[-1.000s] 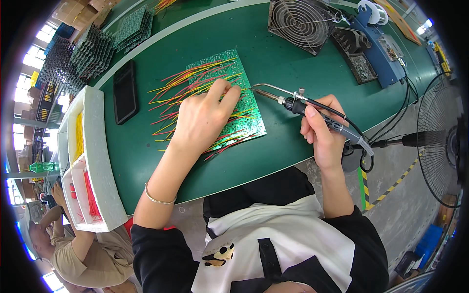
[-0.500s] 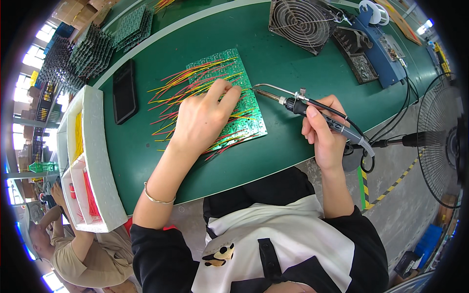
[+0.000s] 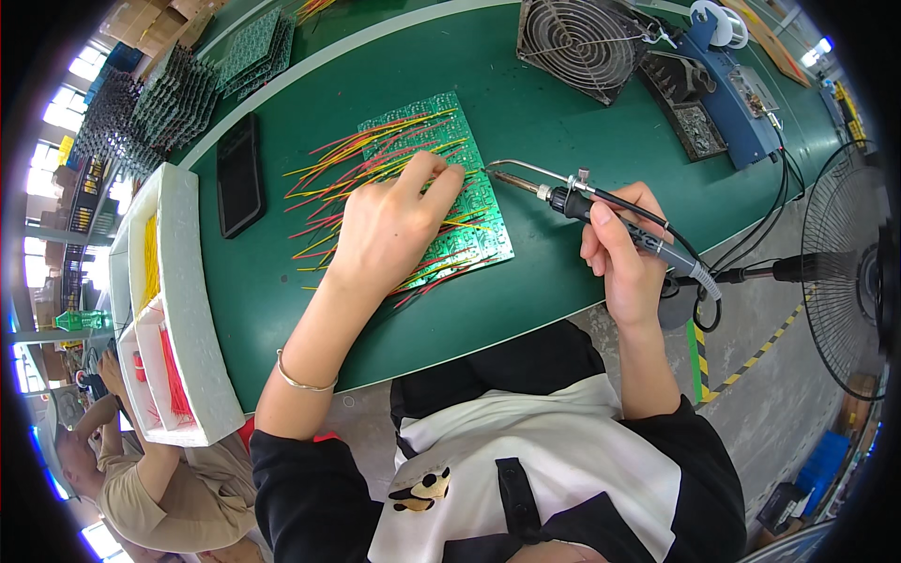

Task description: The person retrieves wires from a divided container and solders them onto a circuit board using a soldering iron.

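Note:
A green circuit board (image 3: 485, 218) lies on the bench with several rows of red and yellow wires (image 3: 324, 202) sticking out to its left. My left hand (image 3: 389, 220) is over the board, thumb and forefinger pinched together near its right edge; what they hold is hidden behind the fingers. In my right hand (image 3: 624, 253) is a soldering iron (image 3: 610, 218), gripped like a pen, with a thin curved metal tube fixed along it. The iron's tip and the tube's end meet at the board's right edge, close to my left fingertips.
Left on the green bench (image 3: 282, 338) are a black phone (image 3: 241, 178) and a white foam box (image 3: 211, 366) of yellow and red wires. A square fan (image 3: 582, 47) and a blue soldering station (image 3: 737, 113) stand far right; cables hang from it. A person (image 3: 160, 469) sits lower left.

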The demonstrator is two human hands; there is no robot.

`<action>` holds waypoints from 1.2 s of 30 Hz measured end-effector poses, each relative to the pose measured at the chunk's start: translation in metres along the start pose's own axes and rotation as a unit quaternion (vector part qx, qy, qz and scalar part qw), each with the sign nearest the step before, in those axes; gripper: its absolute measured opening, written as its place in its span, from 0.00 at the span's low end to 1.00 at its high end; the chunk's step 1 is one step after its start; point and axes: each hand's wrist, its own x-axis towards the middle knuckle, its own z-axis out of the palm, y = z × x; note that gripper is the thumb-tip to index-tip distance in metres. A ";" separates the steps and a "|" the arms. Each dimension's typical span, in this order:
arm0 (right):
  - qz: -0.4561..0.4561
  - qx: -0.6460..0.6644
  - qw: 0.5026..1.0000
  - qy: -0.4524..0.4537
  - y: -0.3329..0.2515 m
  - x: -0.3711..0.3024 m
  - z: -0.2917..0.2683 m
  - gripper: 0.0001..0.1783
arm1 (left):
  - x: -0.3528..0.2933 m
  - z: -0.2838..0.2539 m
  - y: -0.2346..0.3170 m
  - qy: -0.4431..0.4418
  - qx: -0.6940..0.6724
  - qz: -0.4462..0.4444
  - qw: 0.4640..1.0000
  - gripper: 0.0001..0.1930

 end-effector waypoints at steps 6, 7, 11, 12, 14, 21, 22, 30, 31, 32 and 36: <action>0.002 -0.005 1.000 -0.002 -0.001 0.000 0.001 0.08 | 0.000 0.001 -0.001 0.002 -0.004 0.001 1.000 0.07; 0.001 -0.007 1.000 -0.002 -0.001 0.000 0.001 0.08 | 0.000 0.000 0.000 0.002 -0.004 0.001 1.000 0.07; 0.004 -0.010 1.000 0.000 -0.002 0.000 0.001 0.08 | 0.000 0.001 -0.001 0.000 -0.004 0.000 1.000 0.08; 0.002 -0.008 1.000 0.000 -0.001 0.000 0.001 0.08 | 0.000 0.001 -0.001 0.001 -0.005 0.001 1.000 0.08; 0.000 -0.007 1.000 0.001 -0.001 0.000 0.001 0.08 | 0.000 0.001 -0.001 0.002 -0.006 0.002 1.000 0.08; 0.002 -0.008 1.000 0.002 -0.001 0.000 0.001 0.08 | 0.000 0.001 0.000 0.000 -0.004 0.001 1.000 0.07; 0.002 -0.008 1.000 0.004 -0.001 0.000 0.000 0.08 | -0.001 0.001 0.000 0.000 -0.002 0.001 1.000 0.07; 0.001 -0.009 1.000 0.005 -0.002 0.000 0.001 0.09 | 0.000 0.000 0.000 0.001 -0.006 0.002 1.000 0.07; -0.001 -0.009 1.000 0.007 -0.002 0.000 0.001 0.09 | 0.000 0.001 0.000 0.001 -0.004 0.002 1.000 0.07; -0.001 -0.009 1.000 0.007 -0.001 0.000 0.001 0.09 | -0.001 0.001 -0.001 0.000 -0.004 0.002 1.000 0.07; 0.001 -0.007 1.000 0.009 -0.001 0.001 0.000 0.08 | -0.001 0.002 -0.001 0.002 -0.006 0.012 1.000 0.09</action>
